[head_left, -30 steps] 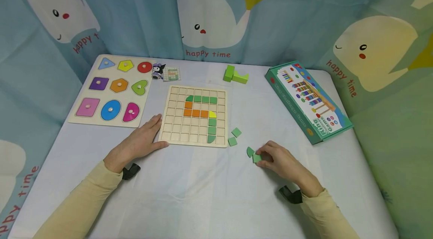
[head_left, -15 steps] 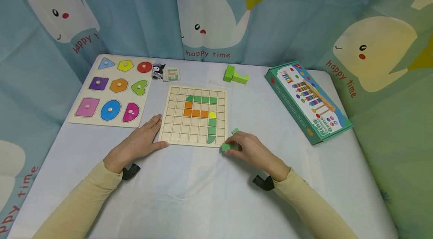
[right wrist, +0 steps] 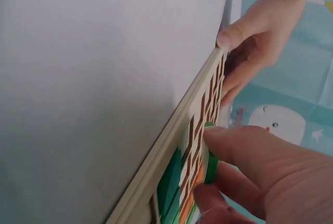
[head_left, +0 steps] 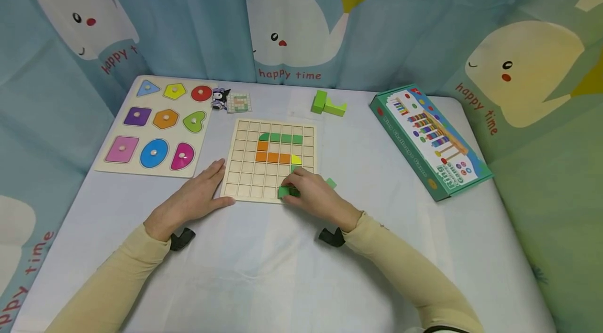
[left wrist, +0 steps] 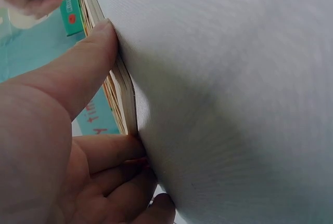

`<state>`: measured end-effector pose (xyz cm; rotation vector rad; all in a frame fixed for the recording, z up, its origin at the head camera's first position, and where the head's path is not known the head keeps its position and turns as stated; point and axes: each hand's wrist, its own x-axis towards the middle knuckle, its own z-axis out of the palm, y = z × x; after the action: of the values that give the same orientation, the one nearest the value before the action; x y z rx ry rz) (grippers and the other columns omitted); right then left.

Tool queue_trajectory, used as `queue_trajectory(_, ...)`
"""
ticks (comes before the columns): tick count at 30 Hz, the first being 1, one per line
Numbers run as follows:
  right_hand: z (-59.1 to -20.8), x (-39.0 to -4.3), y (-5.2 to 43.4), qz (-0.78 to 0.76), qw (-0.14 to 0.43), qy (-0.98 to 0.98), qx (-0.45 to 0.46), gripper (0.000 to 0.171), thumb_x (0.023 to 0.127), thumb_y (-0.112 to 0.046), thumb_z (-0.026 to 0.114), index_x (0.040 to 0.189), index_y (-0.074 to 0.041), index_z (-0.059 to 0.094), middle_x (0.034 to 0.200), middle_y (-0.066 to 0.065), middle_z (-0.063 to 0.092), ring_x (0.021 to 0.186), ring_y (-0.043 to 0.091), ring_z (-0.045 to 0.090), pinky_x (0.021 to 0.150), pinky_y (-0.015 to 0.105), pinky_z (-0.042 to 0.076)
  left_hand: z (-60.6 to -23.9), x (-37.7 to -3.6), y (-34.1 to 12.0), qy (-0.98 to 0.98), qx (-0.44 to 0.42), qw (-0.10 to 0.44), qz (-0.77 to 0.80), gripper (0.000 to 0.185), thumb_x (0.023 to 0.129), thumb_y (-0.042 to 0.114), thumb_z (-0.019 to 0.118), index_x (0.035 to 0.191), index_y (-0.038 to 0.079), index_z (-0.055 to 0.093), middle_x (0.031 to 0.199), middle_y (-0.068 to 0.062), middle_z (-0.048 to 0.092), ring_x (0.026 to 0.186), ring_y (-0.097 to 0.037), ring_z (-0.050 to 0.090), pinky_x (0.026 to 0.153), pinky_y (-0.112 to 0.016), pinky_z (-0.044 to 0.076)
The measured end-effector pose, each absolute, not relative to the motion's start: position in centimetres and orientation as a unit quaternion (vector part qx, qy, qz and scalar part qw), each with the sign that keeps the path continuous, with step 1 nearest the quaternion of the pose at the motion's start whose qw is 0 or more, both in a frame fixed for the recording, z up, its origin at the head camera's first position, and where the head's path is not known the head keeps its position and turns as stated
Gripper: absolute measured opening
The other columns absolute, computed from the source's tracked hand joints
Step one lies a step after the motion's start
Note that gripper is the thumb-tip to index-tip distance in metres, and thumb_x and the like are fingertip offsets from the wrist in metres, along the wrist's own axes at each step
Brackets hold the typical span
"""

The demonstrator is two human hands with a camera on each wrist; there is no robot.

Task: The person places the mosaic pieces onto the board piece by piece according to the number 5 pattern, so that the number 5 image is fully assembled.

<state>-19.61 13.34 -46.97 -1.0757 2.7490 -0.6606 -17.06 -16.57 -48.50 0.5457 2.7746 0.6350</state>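
Your right hand [head_left: 313,197] pinches a green tile [head_left: 287,191] over the near edge of the grid board [head_left: 245,165], beside the green column. Your left hand [head_left: 195,198] presses the board's near-left corner, thumb along its edge. Risk: a tilted tile may jam on the cell walls, and excess force could shift the board or unseat seated tiles.

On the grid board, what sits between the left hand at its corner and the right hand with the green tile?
In the head view, only empty wooden cells of the grid board lie between the left hand and the right hand pinching the green tile.
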Motion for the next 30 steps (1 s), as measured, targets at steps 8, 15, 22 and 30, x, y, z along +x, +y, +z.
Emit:
queue_trajectory(8, -46.9, -19.4, 12.6, -0.213, 0.063, 0.913, -0.343, 0.020, 0.084, -0.019, 0.078, 0.098, -0.007, 0.070, 0.090, 0.000, 0.056, 0.073, 0.010, 0.051, 0.063, 0.025, 0.047, -48.5, -17.0, -16.5, 0.950, 0.190, 0.118, 0.216, 0.090, 0.088, 0.036, 0.074, 0.149, -0.009, 0.025, 0.156, -0.027, 0.019, 0.142, -0.041, 0.021, 0.112, -0.051, 0.025)
queue_trajectory(15, -47.3, -19.5, 12.6, -0.221, 0.081, 0.912, -0.336, 0.025, 0.084, -0.022, 0.080, 0.102, -0.007, 0.070, 0.094, 0.001, 0.056, 0.077, 0.012, 0.052, 0.067, 0.026, 0.047, -48.6, -17.0, -16.6, 0.950, 0.189, 0.116, 0.220, 0.090, 0.088, 0.035, 0.074, 0.149, -0.009, 0.025, 0.156, -0.026, 0.018, 0.142, -0.041, 0.021, 0.111, -0.051, 0.025)
queue_trajectory(22, -47.1, -20.3, 15.1, -0.265, 0.064, 0.894, -0.354, 0.022, 0.090, -0.013, 0.072, 0.110, -0.002, 0.070, 0.101, 0.006, 0.061, 0.079, 0.013, 0.054, 0.068, 0.028, 0.049, -48.7, -17.0, -16.5, 0.950, 0.190, 0.117, 0.220, 0.090, 0.088, 0.036, 0.074, 0.149, -0.009, 0.026, 0.157, -0.026, 0.018, 0.142, -0.041, 0.021, 0.112, -0.051, 0.025)
queue_trajectory(30, -47.0, -21.9, 20.7, -0.271, 0.085, 0.922, -0.263, 0.018, 0.093, -0.008, 0.068, 0.110, -0.004, 0.072, 0.096, 0.001, 0.065, 0.078, 0.014, 0.054, 0.068, 0.031, 0.048, -48.5, -16.9, -16.6, 0.950, 0.197, 0.109, 0.217, 0.090, 0.088, 0.036, 0.074, 0.148, -0.011, 0.027, 0.156, -0.027, 0.019, 0.142, -0.042, 0.022, 0.111, -0.051, 0.027)
